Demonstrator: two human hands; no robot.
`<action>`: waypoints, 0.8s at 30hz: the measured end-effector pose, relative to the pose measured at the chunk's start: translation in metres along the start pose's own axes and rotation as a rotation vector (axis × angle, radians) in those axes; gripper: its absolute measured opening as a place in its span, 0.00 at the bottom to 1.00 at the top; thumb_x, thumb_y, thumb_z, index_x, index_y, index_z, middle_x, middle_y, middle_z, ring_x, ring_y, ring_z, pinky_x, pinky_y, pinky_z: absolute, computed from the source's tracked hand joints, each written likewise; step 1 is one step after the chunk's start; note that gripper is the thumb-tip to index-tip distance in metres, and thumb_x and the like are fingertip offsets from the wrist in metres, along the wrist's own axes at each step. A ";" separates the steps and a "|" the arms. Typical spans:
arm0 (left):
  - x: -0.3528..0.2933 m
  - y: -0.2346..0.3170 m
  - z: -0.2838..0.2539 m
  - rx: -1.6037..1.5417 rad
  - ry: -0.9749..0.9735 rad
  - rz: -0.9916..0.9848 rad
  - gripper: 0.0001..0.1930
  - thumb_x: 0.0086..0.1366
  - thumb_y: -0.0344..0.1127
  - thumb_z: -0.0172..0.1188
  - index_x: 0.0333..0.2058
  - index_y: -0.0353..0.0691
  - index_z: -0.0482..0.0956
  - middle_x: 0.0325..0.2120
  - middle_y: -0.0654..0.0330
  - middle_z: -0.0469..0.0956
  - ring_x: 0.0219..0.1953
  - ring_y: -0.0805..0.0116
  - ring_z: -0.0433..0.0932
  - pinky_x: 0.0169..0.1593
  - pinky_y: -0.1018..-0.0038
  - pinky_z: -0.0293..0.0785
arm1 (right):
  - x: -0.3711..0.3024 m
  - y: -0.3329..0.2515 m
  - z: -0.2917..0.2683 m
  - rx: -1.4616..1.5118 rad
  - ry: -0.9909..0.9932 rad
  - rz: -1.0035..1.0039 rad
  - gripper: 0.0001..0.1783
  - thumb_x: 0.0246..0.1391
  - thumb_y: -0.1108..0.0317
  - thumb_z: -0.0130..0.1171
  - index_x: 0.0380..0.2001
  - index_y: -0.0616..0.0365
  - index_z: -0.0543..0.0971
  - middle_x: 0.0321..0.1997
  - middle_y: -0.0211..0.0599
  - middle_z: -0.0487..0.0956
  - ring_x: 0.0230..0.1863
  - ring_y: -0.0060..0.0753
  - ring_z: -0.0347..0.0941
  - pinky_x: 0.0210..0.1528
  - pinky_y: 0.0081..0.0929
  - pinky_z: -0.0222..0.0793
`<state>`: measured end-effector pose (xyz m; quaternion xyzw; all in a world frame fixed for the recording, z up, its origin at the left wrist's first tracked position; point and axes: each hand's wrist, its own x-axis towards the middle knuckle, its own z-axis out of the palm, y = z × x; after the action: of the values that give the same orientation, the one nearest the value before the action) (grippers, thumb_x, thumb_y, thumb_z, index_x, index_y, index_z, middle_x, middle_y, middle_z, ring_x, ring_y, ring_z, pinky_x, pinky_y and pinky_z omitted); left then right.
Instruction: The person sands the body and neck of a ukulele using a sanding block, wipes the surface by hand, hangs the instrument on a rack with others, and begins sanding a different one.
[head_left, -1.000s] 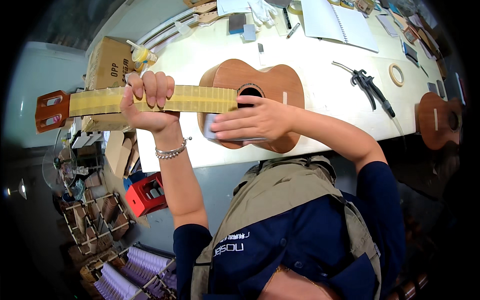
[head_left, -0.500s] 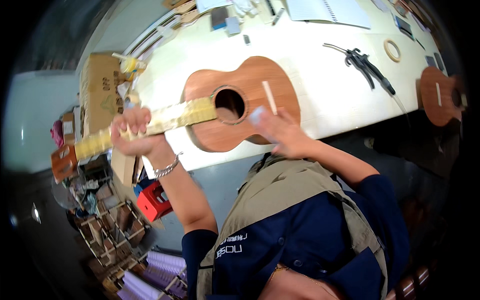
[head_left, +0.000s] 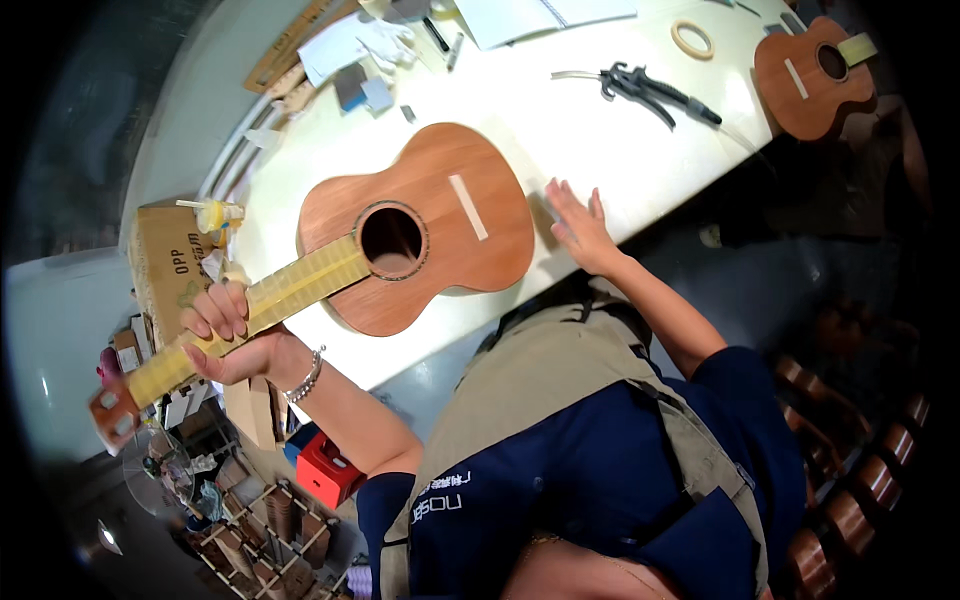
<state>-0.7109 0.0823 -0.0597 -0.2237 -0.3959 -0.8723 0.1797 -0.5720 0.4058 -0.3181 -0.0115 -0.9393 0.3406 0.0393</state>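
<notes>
A brown wooden ukulele (head_left: 470, 160) lies face up across the near side of the white table, its neck slanting down to the left past the edge. Yellow masking tape covers its fingerboard (head_left: 310, 278), and a pale strip sits where a bridge goes. My left hand (head_left: 225, 320) is wrapped round the neck between body and headstock (head_left: 115, 412). Just right of the body, my right hand (head_left: 583, 228) is apart from it, palm down over the table near its edge. Its fingers are spread, with nothing visible in them.
A black air blow gun (head_left: 645, 92) with a hose lies to the right, below a tape roll (head_left: 692, 40). Another ukulele body (head_left: 795, 90) rests at the far right. Small blue-grey blocks (head_left: 352, 86) lie at the back. A cardboard box (head_left: 165, 265) stands left; a red stool (head_left: 325, 470) is below.
My right hand has moved off the ukulele body to the right; the pale blue patch at its fingertips no longer shows. My left hand still holds the neck. The view has shifted and turned.
</notes>
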 end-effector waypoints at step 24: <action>0.001 -0.032 0.111 0.023 -0.704 -0.091 0.27 0.63 0.60 0.45 0.26 0.36 0.66 0.14 0.61 0.65 0.14 0.72 0.65 0.25 0.74 0.68 | 0.079 -0.200 -0.164 -0.579 0.080 -0.561 0.41 0.48 0.49 0.55 0.61 0.60 0.58 0.67 0.42 0.55 0.70 0.41 0.43 0.69 0.45 0.37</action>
<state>-0.6999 0.1880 -0.0139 -0.4910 -0.4530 -0.7441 -0.0041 -0.6365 0.3605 -0.0591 0.2216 -0.9608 0.0374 0.1624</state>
